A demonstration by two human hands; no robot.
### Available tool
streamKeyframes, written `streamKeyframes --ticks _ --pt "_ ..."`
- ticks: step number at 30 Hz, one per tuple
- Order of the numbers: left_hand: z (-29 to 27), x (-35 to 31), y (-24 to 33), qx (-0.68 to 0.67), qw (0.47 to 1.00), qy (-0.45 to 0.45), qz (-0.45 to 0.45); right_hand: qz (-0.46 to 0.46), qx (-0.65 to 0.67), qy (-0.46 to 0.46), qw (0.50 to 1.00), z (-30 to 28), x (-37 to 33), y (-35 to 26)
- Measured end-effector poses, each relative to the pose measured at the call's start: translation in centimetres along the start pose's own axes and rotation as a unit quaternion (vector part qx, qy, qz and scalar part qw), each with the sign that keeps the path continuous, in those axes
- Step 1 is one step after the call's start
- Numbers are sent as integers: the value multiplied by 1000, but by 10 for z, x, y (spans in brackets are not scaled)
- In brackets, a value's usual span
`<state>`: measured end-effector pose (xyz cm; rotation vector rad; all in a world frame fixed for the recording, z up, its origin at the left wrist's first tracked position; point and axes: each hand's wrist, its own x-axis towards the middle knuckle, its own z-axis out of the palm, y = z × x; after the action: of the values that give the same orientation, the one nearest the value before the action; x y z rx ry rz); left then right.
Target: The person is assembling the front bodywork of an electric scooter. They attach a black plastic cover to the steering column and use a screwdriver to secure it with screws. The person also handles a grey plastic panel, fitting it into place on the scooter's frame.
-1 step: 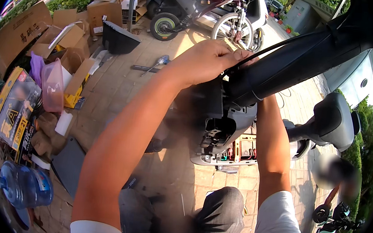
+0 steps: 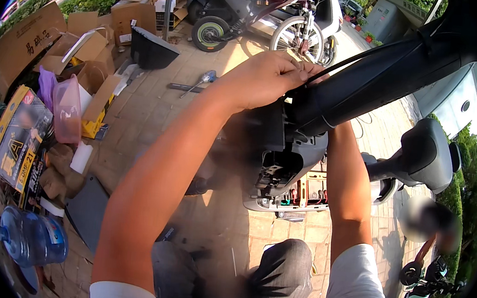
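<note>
Pinching black cable [image 2: 347, 63]: left fingers [image 2: 289, 73]; right fingers [image 2: 315, 69] part-hidden, grip unclear (lettered cardboard box [image 2: 24, 48], printed carton [image 2: 18, 139]).

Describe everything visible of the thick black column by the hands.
The thick black column looks smooth and glossy, perhaps plastic. It slants from upper right down toward the grey-and-black housing. A pale band shows at its lower part; a black cable runs along its upper side. The left hand is beside it, the right forearm passes behind; contact is unclear.
</note>
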<state>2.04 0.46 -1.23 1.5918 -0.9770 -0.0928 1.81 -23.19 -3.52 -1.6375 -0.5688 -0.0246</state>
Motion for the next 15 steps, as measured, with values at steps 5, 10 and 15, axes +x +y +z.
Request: streamKeyframes --ticks 5,10,15 --pt "-3 1 -3 29 999 19 20 42 87 -21 995 3 7 4" --pt "-7 -1 6 -7 996 6 -87 46 117 -29 992 3 5 4" --pt "-7 -10 10 -85 996 -38 -15 44 84 -37 995 -2 4 8"
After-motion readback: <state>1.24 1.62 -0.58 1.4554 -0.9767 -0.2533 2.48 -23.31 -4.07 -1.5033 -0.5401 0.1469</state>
